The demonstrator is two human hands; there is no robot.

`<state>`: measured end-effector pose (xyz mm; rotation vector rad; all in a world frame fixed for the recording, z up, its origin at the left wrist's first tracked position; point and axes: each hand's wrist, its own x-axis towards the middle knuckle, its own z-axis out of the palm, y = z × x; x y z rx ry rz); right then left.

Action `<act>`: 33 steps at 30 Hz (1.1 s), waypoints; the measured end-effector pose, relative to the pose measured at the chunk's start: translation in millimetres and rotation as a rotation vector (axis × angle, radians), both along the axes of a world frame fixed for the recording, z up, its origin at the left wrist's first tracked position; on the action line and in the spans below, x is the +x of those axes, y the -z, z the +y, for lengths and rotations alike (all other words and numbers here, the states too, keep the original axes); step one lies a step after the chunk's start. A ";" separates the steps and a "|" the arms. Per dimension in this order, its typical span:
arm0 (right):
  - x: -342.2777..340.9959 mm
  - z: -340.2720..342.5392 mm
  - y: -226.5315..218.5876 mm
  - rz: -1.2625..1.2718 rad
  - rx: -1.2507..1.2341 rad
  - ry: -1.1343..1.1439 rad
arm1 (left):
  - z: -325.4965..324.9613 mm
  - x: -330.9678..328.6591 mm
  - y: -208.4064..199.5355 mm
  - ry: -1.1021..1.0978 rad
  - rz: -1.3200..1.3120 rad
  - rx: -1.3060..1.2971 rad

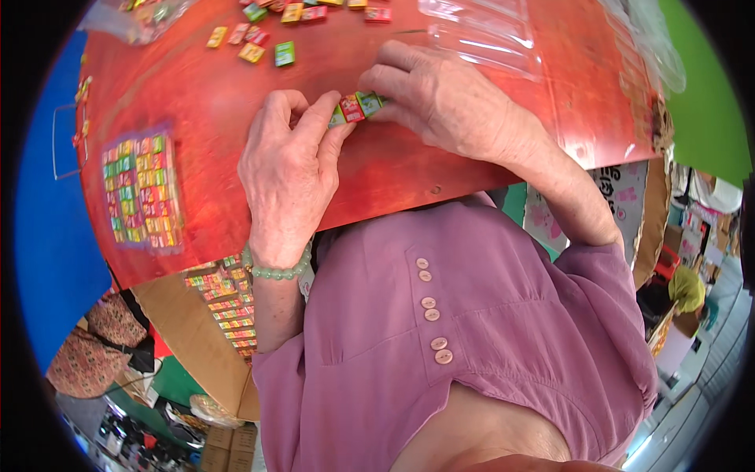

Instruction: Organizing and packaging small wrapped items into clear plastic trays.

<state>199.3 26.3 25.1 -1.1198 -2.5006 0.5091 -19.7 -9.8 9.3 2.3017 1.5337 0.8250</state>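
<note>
Between my two hands is a short row of small coloured boxes (352, 108), a red one in the middle with green ones at either side. My left hand (289, 173), with a green bead bracelet at its wrist, pinches the left end between thumb and fingers. At the right end, the fingers of my right hand (456, 98) close on a green box. The row is held just above the red tabletop (385, 169). Beyond my left hand lies a loose green box (285, 53), with yellow and red ones scattered near it.
A clear plastic tray (480, 43) lies beyond my right hand. On the left stands a filled clear pack (143, 193) of small boxes in rows. A plastic bag (149, 22) sits far left. Below the table edge, a cardboard box (185, 330) holds more filled packs.
</note>
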 end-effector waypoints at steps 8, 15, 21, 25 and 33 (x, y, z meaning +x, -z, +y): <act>77.1 -45.0 -34.0 0.014 -0.098 0.268 | 12.1 74.2 -14.4 0.239 -0.072 0.112; 107.9 -91.6 -29.0 0.021 -0.184 0.506 | 6.0 115.0 -4.7 0.449 -0.136 0.043; 108.5 -94.7 -30.5 0.017 -0.114 0.533 | 9.6 121.7 -11.9 0.489 -0.061 0.086; 112.2 -82.3 -27.8 0.024 -0.113 0.521 | 19.9 123.5 -17.2 0.474 -0.050 0.076; 119.3 -24.6 -31.2 0.041 0.026 0.437 | 69.6 130.0 -15.9 0.399 -0.027 0.174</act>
